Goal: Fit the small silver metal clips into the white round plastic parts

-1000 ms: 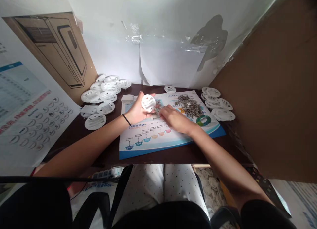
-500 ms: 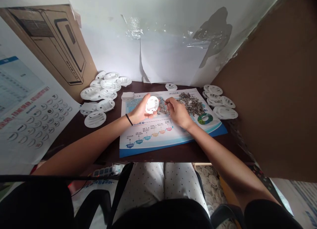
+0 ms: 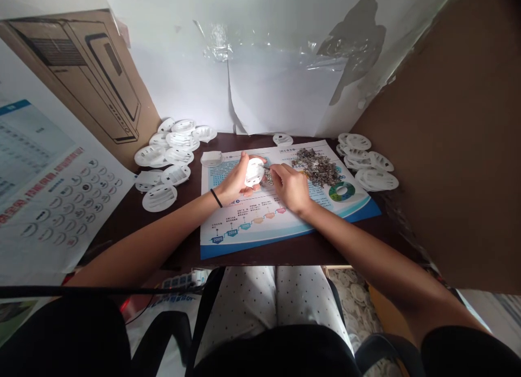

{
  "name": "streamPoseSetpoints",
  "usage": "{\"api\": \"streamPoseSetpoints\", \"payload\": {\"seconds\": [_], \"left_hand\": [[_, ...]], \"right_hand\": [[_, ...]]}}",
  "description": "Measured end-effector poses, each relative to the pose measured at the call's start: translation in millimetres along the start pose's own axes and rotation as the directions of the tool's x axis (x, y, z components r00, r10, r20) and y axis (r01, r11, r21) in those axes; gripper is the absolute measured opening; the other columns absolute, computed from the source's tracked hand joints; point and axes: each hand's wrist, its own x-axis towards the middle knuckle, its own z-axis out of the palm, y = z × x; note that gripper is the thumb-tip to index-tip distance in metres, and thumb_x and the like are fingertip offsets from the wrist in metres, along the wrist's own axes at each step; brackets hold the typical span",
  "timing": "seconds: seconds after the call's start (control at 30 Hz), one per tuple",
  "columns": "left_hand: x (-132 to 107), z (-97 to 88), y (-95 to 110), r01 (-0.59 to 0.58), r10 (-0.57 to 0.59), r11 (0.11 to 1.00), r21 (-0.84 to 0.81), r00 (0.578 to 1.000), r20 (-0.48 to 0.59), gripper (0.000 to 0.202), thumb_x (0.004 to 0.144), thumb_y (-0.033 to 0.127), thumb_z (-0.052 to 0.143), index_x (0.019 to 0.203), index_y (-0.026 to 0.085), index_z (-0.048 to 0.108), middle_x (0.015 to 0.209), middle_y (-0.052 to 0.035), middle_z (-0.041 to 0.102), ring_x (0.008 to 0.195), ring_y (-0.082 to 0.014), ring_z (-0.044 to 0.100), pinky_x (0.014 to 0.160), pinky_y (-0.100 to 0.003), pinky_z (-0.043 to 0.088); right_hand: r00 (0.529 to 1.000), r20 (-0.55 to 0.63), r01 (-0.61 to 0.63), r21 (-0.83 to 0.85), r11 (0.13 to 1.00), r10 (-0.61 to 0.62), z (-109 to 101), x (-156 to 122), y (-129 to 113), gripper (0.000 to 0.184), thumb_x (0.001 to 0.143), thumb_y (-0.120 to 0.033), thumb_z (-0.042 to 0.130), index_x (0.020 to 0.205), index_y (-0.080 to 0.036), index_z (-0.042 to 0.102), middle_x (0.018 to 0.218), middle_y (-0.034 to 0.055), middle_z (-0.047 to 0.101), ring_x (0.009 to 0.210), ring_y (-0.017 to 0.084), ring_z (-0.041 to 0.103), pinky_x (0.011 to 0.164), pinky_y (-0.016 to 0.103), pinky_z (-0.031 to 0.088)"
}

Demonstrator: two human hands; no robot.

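Observation:
My left hand (image 3: pixel 236 182) is closed round a white round plastic cover (image 3: pixel 254 171) with slots in it, held up above the printed sheet (image 3: pixel 260 225). Close on its right, my right hand (image 3: pixel 292 188) pinches a thin dark metal piece (image 3: pixel 266 168), whose tip reaches the cover's right edge. Too little of that piece shows to tell its kind. Just beyond my right hand, a heap of small metal parts (image 3: pixel 321 170) lies on the sheet. A few more small parts, partly hidden, lie between my hands.
Stacked white covers (image 3: pixel 179 140) stand at the table's left, with another group of covers (image 3: pixel 368 159) at the right. Single covers lie at the back (image 3: pixel 283 139) and on the sheet's upper left corner (image 3: pixel 212 158). Cardboard (image 3: pixel 448 149) and a papered wall (image 3: pixel 280 89) enclose the table.
My right hand has brought the thin metal piece in to the edge of the cover. The cover has tilted in my left hand. The whole view has shifted slightly.

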Motion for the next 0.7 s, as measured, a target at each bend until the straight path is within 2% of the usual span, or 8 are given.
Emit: {"api": "streamPoseSetpoints", "payload": {"seconds": [0.33, 0.7], "left_hand": [[-3.1, 5.1, 7.3, 0.069, -0.07, 0.995, -0.066, 0.997, -0.017, 0.063, 0.091, 0.069, 0.019, 0.11, 0.019, 0.051, 0.074, -0.0047, 0.058, 0.038, -0.0059, 0.045, 0.033, -0.017, 0.011], [-4.1, 6.3, 8.2, 0.093, -0.095, 0.994, -0.058, 0.995, -0.032, 0.064, 0.088, 0.073, 0.024, 0.108, 0.02, 0.055, 0.074, -0.0062, 0.06, 0.039, -0.0068, 0.043, 0.035, -0.018, 0.009]], "right_hand": [[0.999, 0.022, 0.028, -0.044, 0.999, -0.027, -0.3, -0.1, 0.6, 0.032, 0.097, -0.025, 0.038, 0.099, -0.02, 0.069, 0.083, 0.0057, 0.068, 0.064, 0.014, 0.058, 0.056, 0.029, 0.035], [0.999, 0.005, 0.053, -0.009, 0.999, -0.053, -0.7, -0.5, 2.7, 0.031, 0.095, -0.025, 0.04, 0.093, -0.022, 0.07, 0.079, 0.0048, 0.066, 0.06, 0.014, 0.056, 0.054, 0.029, 0.035]]}}
